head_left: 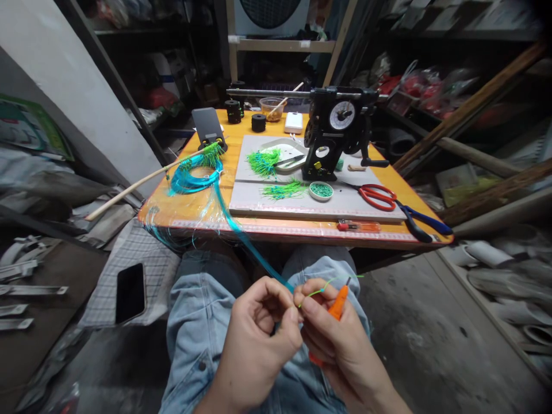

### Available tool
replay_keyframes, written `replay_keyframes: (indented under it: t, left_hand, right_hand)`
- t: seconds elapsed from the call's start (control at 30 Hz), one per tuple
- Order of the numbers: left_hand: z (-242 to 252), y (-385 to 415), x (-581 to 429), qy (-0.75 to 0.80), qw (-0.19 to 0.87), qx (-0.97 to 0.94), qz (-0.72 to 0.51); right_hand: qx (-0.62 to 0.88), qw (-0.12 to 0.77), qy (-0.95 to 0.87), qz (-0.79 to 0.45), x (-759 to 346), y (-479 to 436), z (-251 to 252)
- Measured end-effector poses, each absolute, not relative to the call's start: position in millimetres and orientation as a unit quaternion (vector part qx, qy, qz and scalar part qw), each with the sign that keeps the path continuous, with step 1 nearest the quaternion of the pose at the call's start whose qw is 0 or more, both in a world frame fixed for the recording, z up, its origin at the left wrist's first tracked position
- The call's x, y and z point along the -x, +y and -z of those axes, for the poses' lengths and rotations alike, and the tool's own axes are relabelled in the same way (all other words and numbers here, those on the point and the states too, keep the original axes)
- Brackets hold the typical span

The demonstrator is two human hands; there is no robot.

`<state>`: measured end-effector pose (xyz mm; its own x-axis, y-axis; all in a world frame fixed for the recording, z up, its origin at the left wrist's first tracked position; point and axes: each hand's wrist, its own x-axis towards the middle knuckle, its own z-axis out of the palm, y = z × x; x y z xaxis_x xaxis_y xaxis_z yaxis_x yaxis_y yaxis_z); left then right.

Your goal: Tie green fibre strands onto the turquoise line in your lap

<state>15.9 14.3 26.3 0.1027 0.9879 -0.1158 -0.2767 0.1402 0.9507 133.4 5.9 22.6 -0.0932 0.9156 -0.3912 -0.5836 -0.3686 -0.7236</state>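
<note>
Above the lap, my left hand (261,339) is closed in a pinch, its fingertips meeting those of my right hand at the end of a thin green strand (315,292). My right hand (334,330) pinches this strand between thumb and forefinger, and its other fingers wrap round an orange-handled tool (338,303) with a short dark tip. A blue bundle of line (245,244) runs from the coil (194,175) on the table down to the fingertips. What the left fingertips hold is too small to make out exactly.
On the orange table (168,201) are green tufts (264,163), a bowl of green beads (321,191), a black winding device (330,135), red scissors (377,197), blue-handled pliers (425,221) and an orange cutter (359,226). A phone (130,293) lies at left on checked cloth.
</note>
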Motion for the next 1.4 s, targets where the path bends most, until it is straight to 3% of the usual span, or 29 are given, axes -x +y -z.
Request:
replay_keyframes:
  t: [0.27, 0.57, 0.73, 0.9, 1.13, 1.4]
  left_hand:
    - [-29.5, 13.6, -15.8, 0.437, 0.619, -0.415, -0.504]
    - [-22.2, 9.8, -13.1, 0.445, 0.606, -0.426, -0.503]
    - [-17.2, 9.1, -7.2, 0.453, 0.437, -0.559, -0.539]
    - [-11.9, 10.5, 1.9, 0.428, 0.267, -0.679, -0.533]
    - [-8.3, 2.7, -2.4, 0.544, 0.424, -0.529, -0.494]
    - [-13.6, 4.0, -5.0, 0.550, 0.442, -0.481, -0.520]
  right_hand:
    - [0.383, 0.527, -0.230, -0.723, -138.4, 7.5, -12.2]
    - [0.448, 0.545, -0.278, -0.652, -140.1, 6.2, -13.7]
    - [0.479, 0.592, -0.368, -0.534, -148.2, 9.8, -0.3]
    - [0.445, 0.558, -0.357, -0.602, -149.6, 10.2, 0.3]
    - [0.480, 0.563, -0.346, -0.577, -146.3, 10.5, -1.3]
    - [0.477, 0.567, -0.352, -0.573, -140.4, 8.0, -2.2]
